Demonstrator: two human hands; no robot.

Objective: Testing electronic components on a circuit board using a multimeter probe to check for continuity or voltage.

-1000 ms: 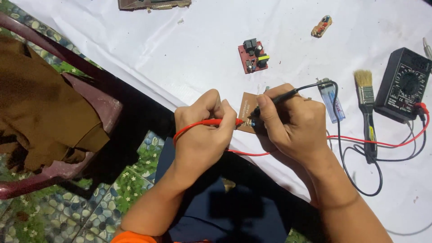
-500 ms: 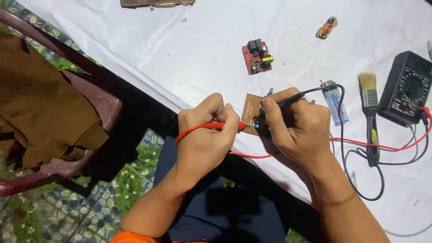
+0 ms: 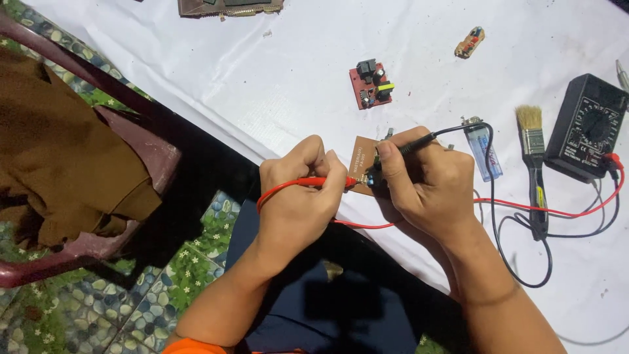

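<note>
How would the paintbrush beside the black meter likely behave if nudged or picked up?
The paintbrush looks light and stiff in its handle, with bristles that probably flex. Lying flat on the white sheet, it would likely slide rather than roll.

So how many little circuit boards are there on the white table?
2 clearly: a red circuit board lying alone, and a brown circuit board between the left hand and right hand. The object at the top edge is cut off, unclear.

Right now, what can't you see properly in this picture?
Head view only:
- Probe tips: hidden where the left hand with the red probe and the right hand with the black probe meet on the brown board.
- Meter dial: too small to read.
- Brown thing on top: cut off by the edge.
</note>
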